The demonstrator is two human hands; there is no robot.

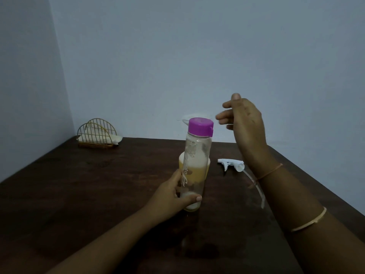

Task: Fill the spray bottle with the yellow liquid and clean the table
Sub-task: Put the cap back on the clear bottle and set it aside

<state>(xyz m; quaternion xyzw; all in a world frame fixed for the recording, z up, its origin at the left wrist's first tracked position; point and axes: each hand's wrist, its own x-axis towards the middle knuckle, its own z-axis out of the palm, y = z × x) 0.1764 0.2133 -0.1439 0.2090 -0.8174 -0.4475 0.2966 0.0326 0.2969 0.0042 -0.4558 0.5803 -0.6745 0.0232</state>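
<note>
Near the middle of the dark bench [98, 184], the left hand [173, 191] has its grip clamped round the lower part of an upright clear bottle [197, 151] with a purple cap [200, 126]. Just behind it stands a yellow container [182, 165]. The right hand [245, 123] hovers right of the cap, grip apart, fingers loosely bent, holding nothing. A white spray head [231, 164] lies to the right; a wire napkin holder [96, 133] sits far left
</note>
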